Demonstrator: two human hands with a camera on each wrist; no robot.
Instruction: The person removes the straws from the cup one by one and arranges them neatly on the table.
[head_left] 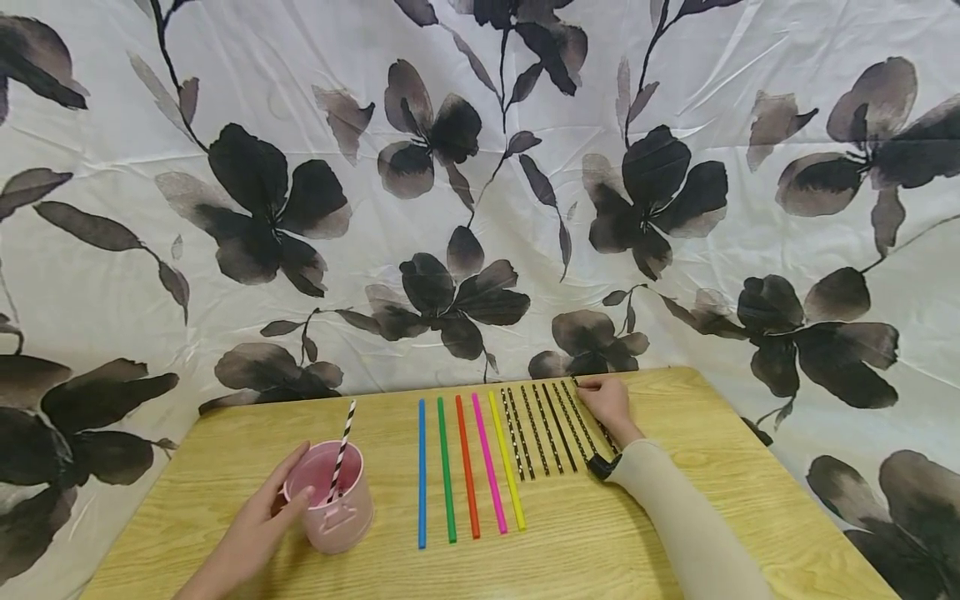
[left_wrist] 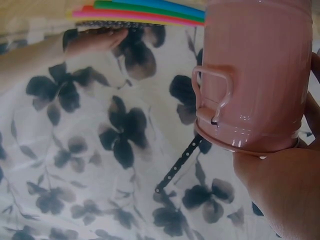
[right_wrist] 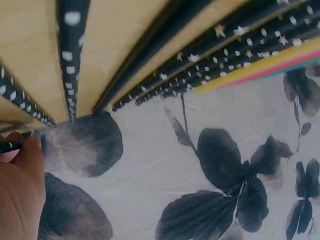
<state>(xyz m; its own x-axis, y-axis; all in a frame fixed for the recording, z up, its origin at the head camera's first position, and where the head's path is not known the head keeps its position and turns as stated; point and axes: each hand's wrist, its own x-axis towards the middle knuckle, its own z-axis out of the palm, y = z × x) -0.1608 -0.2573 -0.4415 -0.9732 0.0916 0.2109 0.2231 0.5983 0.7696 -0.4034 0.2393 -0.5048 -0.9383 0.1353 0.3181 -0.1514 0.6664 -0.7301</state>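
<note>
My left hand (head_left: 262, 517) grips a pink metal cup (head_left: 341, 529) with a small handle, fingers and thumb around its rim and side. A black straw with white markings (head_left: 343, 446) leans in the cup and sticks out past the rim; it shows too in the left wrist view, as a dotted straw (left_wrist: 177, 165). At the far right end of a row of dark straws, my right hand (head_left: 609, 408) pinches the upper end of a black patterned straw (right_wrist: 10, 146). The lower part of that straw passes beneath the wrist.
Left of the right hand lie several black patterned straws (head_left: 552, 429). Beside them are longer blue (head_left: 422, 475), green (head_left: 447, 471), red (head_left: 467, 467), pink (head_left: 490, 462) and yellow straws (head_left: 507, 460). A floral cloth (head_left: 540, 208) hangs behind the wooden table (head_left: 600, 542).
</note>
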